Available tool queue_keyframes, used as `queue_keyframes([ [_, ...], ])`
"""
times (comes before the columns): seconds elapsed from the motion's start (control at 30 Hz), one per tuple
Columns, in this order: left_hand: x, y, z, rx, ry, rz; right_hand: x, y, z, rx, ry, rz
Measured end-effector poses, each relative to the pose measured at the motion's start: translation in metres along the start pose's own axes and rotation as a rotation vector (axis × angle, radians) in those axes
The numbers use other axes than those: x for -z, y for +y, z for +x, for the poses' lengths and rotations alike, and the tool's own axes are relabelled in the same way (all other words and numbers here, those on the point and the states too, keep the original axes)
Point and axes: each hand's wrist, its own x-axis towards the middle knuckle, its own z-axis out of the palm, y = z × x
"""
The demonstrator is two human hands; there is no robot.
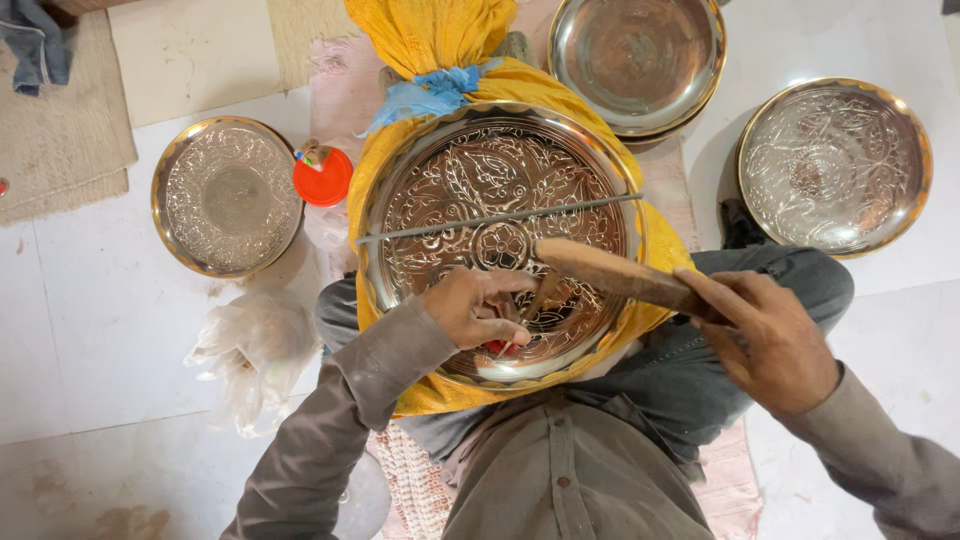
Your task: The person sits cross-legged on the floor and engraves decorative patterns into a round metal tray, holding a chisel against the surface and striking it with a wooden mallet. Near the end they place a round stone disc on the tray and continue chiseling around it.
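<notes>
A large round engraved metal plate (500, 170) with floral patterns rests on a yellow cloth bundle (440, 40) in my lap. My left hand (478, 308) pinches a small thin tool with a red end against the plate's lower part. My right hand (775, 335) grips a wooden mallet (610, 275) whose head lies over the plate just right of the tool. A thin metal rod (500, 218) lies across the plate's middle.
An engraved gold-rimmed plate (227, 195) lies on the floor at left, beside a red lid (324, 178) and crumpled plastic (250, 345). Stacked plain plates (637, 62) sit at top, another engraved plate (835, 165) at right. A woven mat (60, 130) is top left.
</notes>
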Motion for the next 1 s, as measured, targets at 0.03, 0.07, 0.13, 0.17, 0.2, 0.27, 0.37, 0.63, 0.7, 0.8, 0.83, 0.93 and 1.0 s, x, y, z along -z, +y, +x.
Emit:
queue_keyframes([
  [0.03,0.001,0.003,-0.002,-0.023,-0.013,-0.031,0.001,0.000,-0.001,-0.095,-0.018,0.090],
  [0.07,0.003,0.005,-0.004,-0.044,-0.025,-0.062,0.002,0.000,-0.001,-0.189,-0.038,0.183],
  [0.13,0.004,0.009,-0.008,-0.036,0.028,-0.184,0.004,0.000,-0.002,-0.286,-0.054,0.307],
  [0.17,0.005,0.010,-0.010,-0.035,0.061,-0.244,0.004,-0.001,-0.002,-0.278,-0.045,0.334],
  [0.2,0.006,0.011,-0.013,-0.012,0.083,-0.173,0.004,-0.001,-0.001,-0.271,-0.038,0.361],
  [0.27,0.009,0.011,-0.018,0.028,0.123,-0.029,0.003,-0.002,0.002,-0.301,-0.107,0.321],
  [0.37,0.004,0.008,-0.020,0.163,0.182,-0.182,0.002,-0.002,0.009,-0.247,-0.138,0.334],
  [0.63,-0.005,-0.001,-0.020,0.211,0.320,-0.076,0.008,0.007,0.029,-0.166,-0.227,0.340],
  [0.7,-0.006,-0.002,-0.021,0.190,0.330,-0.084,0.006,0.008,0.034,-0.120,-0.132,0.511],
  [0.8,-0.007,-0.003,-0.022,0.174,0.323,-0.104,0.005,0.009,0.040,-0.185,-0.182,0.740],
  [0.83,-0.007,-0.004,-0.022,0.185,0.321,-0.095,0.006,0.010,0.041,-0.187,-0.260,0.502],
  [0.93,-0.007,-0.005,-0.020,0.188,0.316,-0.123,0.008,0.010,0.045,-0.138,-0.343,0.232],
  [1.0,-0.007,-0.005,-0.019,0.174,0.302,-0.136,0.006,0.008,0.048,-0.050,-0.195,0.640],
])
